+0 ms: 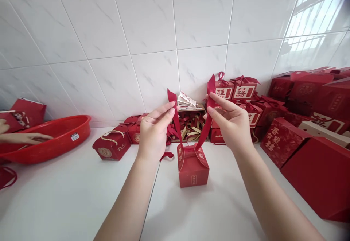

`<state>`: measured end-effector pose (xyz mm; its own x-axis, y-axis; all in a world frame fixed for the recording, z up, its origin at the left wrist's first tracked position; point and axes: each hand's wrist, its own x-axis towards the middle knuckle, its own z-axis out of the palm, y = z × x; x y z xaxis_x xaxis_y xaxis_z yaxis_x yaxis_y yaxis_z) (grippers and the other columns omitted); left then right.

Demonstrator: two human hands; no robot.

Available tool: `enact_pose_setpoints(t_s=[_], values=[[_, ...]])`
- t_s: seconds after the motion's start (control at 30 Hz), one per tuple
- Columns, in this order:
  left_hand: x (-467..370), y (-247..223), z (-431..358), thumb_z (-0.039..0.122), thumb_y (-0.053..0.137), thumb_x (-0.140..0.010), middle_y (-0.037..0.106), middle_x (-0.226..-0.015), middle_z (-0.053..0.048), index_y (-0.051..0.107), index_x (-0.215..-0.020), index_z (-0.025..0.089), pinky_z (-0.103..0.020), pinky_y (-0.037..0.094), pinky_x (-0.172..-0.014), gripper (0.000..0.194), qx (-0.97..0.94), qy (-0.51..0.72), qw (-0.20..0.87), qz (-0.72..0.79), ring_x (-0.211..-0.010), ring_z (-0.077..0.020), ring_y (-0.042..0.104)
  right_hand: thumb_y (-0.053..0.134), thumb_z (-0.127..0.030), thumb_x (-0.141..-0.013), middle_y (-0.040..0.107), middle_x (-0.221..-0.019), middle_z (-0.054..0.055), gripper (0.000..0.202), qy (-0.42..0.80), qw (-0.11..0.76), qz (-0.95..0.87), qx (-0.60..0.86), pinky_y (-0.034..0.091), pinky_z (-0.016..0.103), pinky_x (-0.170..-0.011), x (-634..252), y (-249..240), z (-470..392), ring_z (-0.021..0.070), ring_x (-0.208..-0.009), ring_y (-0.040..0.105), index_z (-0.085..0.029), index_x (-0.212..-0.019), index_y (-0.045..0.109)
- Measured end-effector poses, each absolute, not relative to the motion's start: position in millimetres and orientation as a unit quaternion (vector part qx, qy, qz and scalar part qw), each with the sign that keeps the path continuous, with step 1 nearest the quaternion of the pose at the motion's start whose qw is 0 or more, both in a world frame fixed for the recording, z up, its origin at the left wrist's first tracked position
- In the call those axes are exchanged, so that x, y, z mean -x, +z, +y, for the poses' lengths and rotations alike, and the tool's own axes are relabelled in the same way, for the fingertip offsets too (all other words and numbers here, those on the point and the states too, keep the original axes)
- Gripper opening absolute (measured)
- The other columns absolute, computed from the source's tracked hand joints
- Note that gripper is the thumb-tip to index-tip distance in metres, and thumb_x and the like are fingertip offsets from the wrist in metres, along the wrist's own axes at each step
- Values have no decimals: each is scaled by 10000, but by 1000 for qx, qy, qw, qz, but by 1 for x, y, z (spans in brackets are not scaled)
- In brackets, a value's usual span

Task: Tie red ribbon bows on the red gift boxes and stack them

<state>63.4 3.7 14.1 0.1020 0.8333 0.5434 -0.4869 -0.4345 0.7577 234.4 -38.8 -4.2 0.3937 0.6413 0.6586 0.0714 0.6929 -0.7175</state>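
The fingers [167,112] of the left hand [153,133] are pinched together on one end of a red ribbon [203,133]; the fingers of the right hand [236,122] grip the other end, thumb and index tips slightly apart along it. Both ribbon tips project above the grips.

Between the forearms, the desk [191,215] extends from the bottom of the view to the near edge of the small red box [193,177]. The large red boxes [318,171] bound the right side; a box with a rope handle [113,146] stands left of the left hand.

The small red box rests upright on the desk, below and between the two hands. Neither hand touches it. Two ribbon lengths rise from between its curved top flaps [201,153] and diverge toward the fingers.

The desk is white; a dark joint line [150,204] runs beside the left forearm. Behind the small box sits a carton [202,111] of ribbons and tan strips, with folded cards [186,100] at its rear. Labelled boxes [244,92] are stacked behind the right hand. At far left, another person's hand [32,139] reaches into a red tub [78,124]. A white tiled wall [153,18] closes the rear.
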Motion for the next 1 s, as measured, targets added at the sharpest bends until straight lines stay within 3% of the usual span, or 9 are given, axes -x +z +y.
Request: enact_pose_setpoints(t_s=[0.13,0.33,0.43,0.57,0.73,1.0], values=[[-62,18,-1,163,780,-682,746,-853,-14,763,-885,212,-240,506,-874,209,-543,630,533,156,-910,-134,667,700,-210,-780,700,-929,24,512,195,748,-544,327,588,317,-662,-238,-6,-42,154,-702,652,-264,-1276,582],[-66,14,-4,101,795,-651,732,-885,24,746,-945,252,-167,522,-810,335,-564,626,516,155,-876,-87,649,697,-204,-790,634,-1168,38,496,186,752,-546,318,598,345,-655,-236,-3,-48,163,-728,652,-289,-1265,587],[-67,12,-3,102,756,-701,730,-886,26,748,-944,248,-182,532,-819,284,-557,628,522,155,-830,-81,657,686,-194,-803,627,-1169,28,472,181,749,-549,325,600,347,-618,-232,-1,-54,173,-731,660,-306,-1252,595],[-65,14,-4,114,716,-739,737,-899,8,749,-954,233,-251,548,-842,248,-545,613,553,147,-827,-120,683,648,-206,-843,678,-1009,24,442,161,742,-559,332,590,332,-568,-229,1,-63,188,-714,671,-313,-1267,582],[-64,15,-7,133,709,-754,747,-910,-1,757,-918,236,-317,510,-952,200,-550,640,514,155,-940,-162,680,627,-200,-861,665,-1085,26,410,116,741,-573,330,593,360,-707,-229,4,-73,205,-834,675,-304,-1256,591],[-68,11,-12,150,715,-773,747,-981,-10,752,-953,251,-367,504,-990,210,-587,649,460,153,-1026,-203,665,648,-226,-850,657,-1125,20,390,49,734,-562,377,529,413,-943,-231,0,-73,225,-1045,619,-283,-1233,615]])
